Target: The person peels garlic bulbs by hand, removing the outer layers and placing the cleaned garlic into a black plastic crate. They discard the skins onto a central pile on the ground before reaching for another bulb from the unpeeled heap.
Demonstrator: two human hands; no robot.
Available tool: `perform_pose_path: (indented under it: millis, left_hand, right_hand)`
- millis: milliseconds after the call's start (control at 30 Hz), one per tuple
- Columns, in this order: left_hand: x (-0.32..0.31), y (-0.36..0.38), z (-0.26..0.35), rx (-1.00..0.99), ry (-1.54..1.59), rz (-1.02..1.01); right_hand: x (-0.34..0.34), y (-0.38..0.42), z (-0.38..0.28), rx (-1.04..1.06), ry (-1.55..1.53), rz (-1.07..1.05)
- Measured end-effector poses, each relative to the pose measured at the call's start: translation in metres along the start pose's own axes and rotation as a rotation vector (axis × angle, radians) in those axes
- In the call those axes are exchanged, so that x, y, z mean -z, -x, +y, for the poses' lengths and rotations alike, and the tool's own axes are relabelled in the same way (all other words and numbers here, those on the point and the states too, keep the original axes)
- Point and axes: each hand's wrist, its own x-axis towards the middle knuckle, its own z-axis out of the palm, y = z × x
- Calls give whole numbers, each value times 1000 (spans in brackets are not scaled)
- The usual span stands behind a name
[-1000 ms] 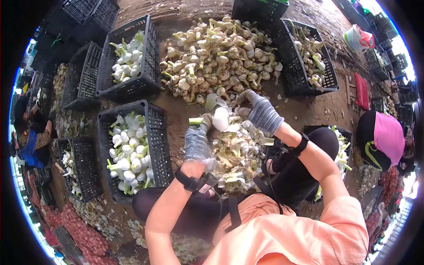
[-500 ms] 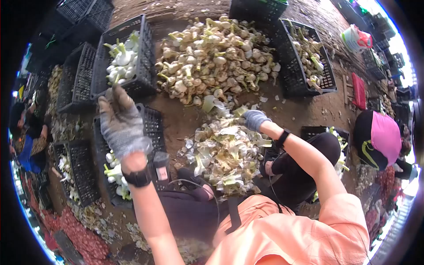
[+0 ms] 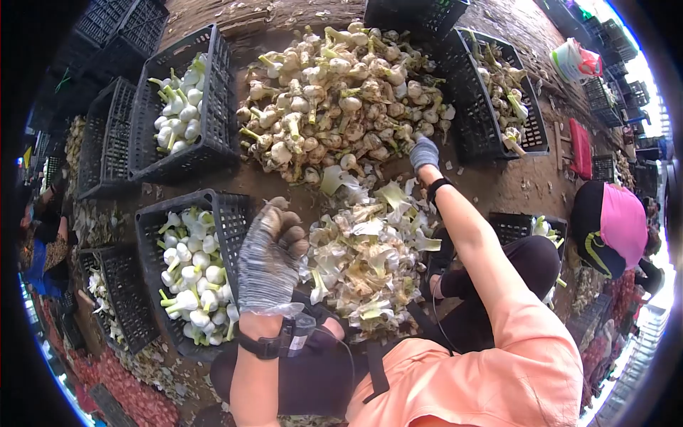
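Observation:
My left hand (image 3: 272, 249), in a grey glove, hovers between the crate of clean white garlic (image 3: 196, 274) and a heap of peeled skins (image 3: 366, 260). Its fingers are loosely curled but apart, with nothing visible in them. My right hand (image 3: 425, 154), gloved too, reaches to the lower right edge of the pile of untrimmed garlic (image 3: 341, 99). The fingers there are pressed together at the bulbs, and what they hold is hidden. Another crate of white garlic (image 3: 181, 114) stands at the upper left.
Right of the pile is a black crate with stemmed garlic (image 3: 501, 92). A small crate (image 3: 512, 226) sits beside my knee. An empty-looking crate (image 3: 107, 142) stands far left. A person in pink and black (image 3: 619, 228) is at the right, another person (image 3: 46, 249) at the left.
My left hand has come back from the upper left crate towards the middle. My right hand has moved up from the skins to the garlic pile. The view has shifted slightly.

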Motion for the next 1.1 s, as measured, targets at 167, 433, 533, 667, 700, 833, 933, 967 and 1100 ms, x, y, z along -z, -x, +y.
perform_pose_path:
  millis: [167, 433, 533, 667, 700, 833, 933, 967, 1100]
  left_hand:
    - [-1, -3, -18, -33, -159, -29]
    - [-14, -13, -71, -279, -547, -276]
    - [-21, -6, -73, -402, -510, -414]
    - [-32, 11, -77, -484, -379, -464]
    - [-38, 21, -74, -427, -345, -469]
    - [-36, 27, -76, -482, -353, -480]
    - [-37, 33, -73, -431, -339, -452]
    - [-37, 33, -73, -407, -315, -428]
    - [-37, 41, -66, -374, -395, -401]
  right_hand:
    - [82, 28, -35, 75, -132, 72]
    - [194, 141, -113, 564, -827, -748]
    - [228, 187, -134, 570, -984, -668]
    - [224, 211, -129, 455, -1240, -755]
    - [221, 218, -131, 371, -1238, -733]
    - [210, 232, -135, 334, -1385, -617]
    - [214, 231, -133, 401, -1297, -601]
    - [216, 230, -131, 387, -1237, -627]
    - [221, 223, -128, 445, -1107, -701]
